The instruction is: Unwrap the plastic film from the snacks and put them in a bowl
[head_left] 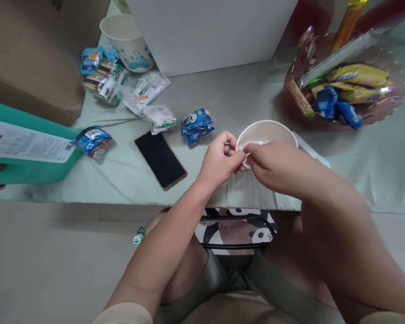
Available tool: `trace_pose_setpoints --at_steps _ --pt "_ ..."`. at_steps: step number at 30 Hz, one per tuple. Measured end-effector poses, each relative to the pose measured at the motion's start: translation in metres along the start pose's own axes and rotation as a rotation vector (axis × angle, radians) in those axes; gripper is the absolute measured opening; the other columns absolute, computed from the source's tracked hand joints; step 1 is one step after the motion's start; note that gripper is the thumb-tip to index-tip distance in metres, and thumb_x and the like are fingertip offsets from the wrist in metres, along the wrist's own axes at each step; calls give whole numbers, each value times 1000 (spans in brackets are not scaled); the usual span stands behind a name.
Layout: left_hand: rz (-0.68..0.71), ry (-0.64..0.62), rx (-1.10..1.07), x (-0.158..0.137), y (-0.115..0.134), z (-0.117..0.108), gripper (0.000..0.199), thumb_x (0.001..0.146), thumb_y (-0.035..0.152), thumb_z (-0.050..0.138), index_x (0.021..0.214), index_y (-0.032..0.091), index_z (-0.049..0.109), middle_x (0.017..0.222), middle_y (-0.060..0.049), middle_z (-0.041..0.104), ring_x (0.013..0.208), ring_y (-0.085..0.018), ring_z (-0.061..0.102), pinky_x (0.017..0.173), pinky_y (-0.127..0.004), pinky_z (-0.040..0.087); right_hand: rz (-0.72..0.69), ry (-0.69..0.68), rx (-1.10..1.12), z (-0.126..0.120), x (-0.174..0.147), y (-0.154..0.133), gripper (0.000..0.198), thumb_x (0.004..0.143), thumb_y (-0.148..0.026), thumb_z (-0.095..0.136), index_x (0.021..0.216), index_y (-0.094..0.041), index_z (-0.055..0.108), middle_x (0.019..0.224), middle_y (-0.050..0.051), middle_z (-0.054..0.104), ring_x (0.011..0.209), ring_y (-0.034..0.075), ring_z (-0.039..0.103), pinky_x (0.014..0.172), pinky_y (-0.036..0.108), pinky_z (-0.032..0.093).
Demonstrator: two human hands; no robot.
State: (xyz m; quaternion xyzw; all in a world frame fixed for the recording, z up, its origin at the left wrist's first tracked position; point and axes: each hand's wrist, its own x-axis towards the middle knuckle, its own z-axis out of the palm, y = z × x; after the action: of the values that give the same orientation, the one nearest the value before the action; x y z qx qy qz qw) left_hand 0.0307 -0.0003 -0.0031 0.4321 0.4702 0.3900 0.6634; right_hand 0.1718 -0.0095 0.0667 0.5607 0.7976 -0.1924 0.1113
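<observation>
A white paper cup stands near the table's front edge, with something clear and shiny, perhaps plastic, partly visible inside. My left hand is closed at the cup's near left rim, its thumb and curled fingers gripping there. Reaching over the cup's near side, my right hand has its fingers pinched together just inside the rim, touching the left thumb. What the right fingers pinch is hidden. A blue snack packet lies to the left of my left hand, and a black phone is farther left.
A pink scalloped bowl of wrapped snacks stands at right. A white object lies beside the cup. Snack packets, another paper cup and a cardboard box are at back left; a green container stands left.
</observation>
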Motion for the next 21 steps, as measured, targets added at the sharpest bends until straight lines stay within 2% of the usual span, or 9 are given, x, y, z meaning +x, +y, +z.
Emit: trace_pose_setpoints --at_steps 2,4,6,8,10,13,15,18,21 --pt "3 58 -39 1 0 0 26 75 15 64 82 24 40 55 12 51 47 -8 61 44 -16 42 2 147 50 -7 -8 -1 34 96 -24 37 100 -17 70 85 11 73 70 20 61 60 30 29" --pt "19 119 -108 2 2 0 26 81 17 64 83 23 40 61 10 54 55 -8 66 52 -17 48 34 255 112 -16 -17 -3 33 96 -26 38 98 -19 70 80 9 72 67 20 60 61 30 31" --pt "42 134 -182 2 4 -1 24 85 19 64 82 22 41 67 7 58 67 -8 70 65 -19 54 104 260 147 -23 -22 -4 31 95 -28 39 86 -20 67 72 7 69 61 19 57 59 31 30" --pt "45 95 -199 1 6 -2 20 88 20 62 79 21 44 73 5 62 73 -8 70 75 -20 55 161 188 145 -24 -22 -3 30 95 -34 43 77 -21 63 68 6 67 59 19 55 58 31 28" --pt "38 47 -152 -1 6 -4 19 91 23 58 76 20 48 73 4 62 71 -8 68 74 -22 53 210 147 131 -21 -16 0 29 94 -39 46 78 -22 63 70 5 68 61 21 56 57 31 29" --pt "110 52 -50 -3 6 -7 22 92 25 58 72 20 50 65 4 58 63 -8 62 67 -23 50 319 223 123 -12 -5 10 28 93 -43 48 88 -22 66 78 7 71 68 25 61 59 31 34" --pt "214 115 30 -3 7 -11 23 91 25 58 70 21 50 61 5 54 58 -9 56 63 -23 47 326 300 149 -4 3 18 29 92 -43 49 94 -21 68 86 10 74 75 27 66 62 33 40" --pt "373 309 212 -1 12 -23 26 91 24 59 69 22 47 61 4 48 58 -11 48 62 -26 44 166 377 253 8 9 26 32 91 -39 53 109 -18 70 111 14 74 85 27 70 73 37 50" --pt "477 520 523 4 14 -41 16 85 18 66 79 23 52 83 -1 59 84 -18 60 84 -31 50 63 335 347 15 12 28 42 91 -38 54 126 -18 66 128 15 71 84 24 72 81 40 54"
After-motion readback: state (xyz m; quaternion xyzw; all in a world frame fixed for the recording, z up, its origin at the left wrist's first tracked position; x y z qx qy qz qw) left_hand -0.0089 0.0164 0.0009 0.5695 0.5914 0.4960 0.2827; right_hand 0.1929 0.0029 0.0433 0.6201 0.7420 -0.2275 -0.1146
